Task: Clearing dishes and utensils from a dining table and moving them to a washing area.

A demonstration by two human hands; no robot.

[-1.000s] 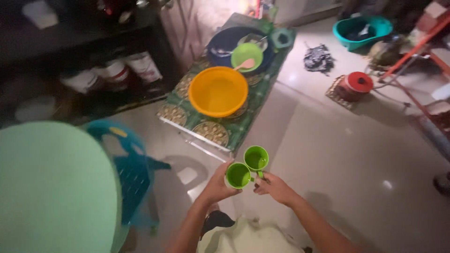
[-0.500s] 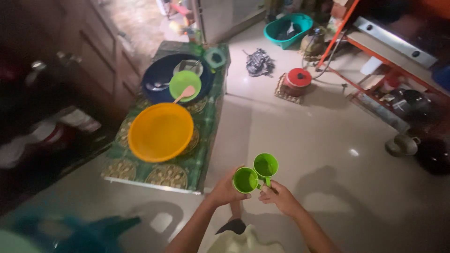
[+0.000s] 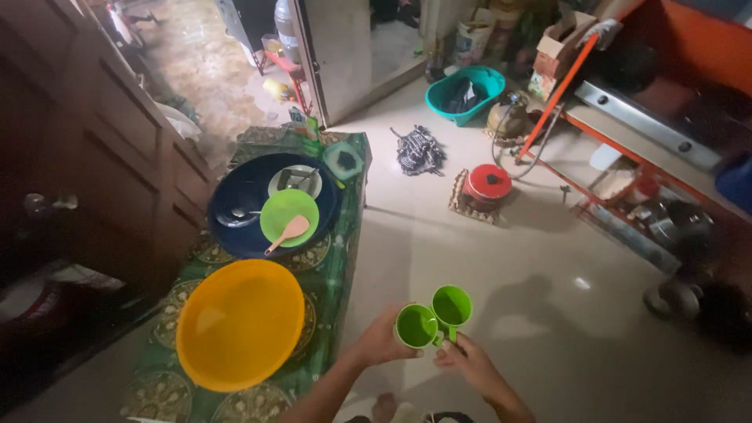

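Note:
My left hand [image 3: 381, 341] is wrapped around a green plastic cup [image 3: 416, 326]. A second green cup [image 3: 453, 306] touches it on the right, and my right hand [image 3: 468, 363] grips that one by its handle. Both cups are upright and look empty. I hold them over the tiled floor, just right of a low table [image 3: 335, 258] with a green patterned cloth. On the table sit an orange basin [image 3: 240, 323] and a dark blue basin [image 3: 249, 205] holding a green bowl [image 3: 288, 215] with a wooden spoon, a metal dish and cutlery.
A red-lidded pot [image 3: 486, 184] rests on a mat on the floor, with a dark rag [image 3: 418, 150] and a teal tub [image 3: 465, 92] behind it. An orange metal rack [image 3: 627, 133] runs along the right. Dark wooden cabinets [image 3: 94, 157] stand on the left.
The view has swung right and forward: the table has slid left and nearer, and more of the rack and doorway shows. Both hands still hold the two cups together.

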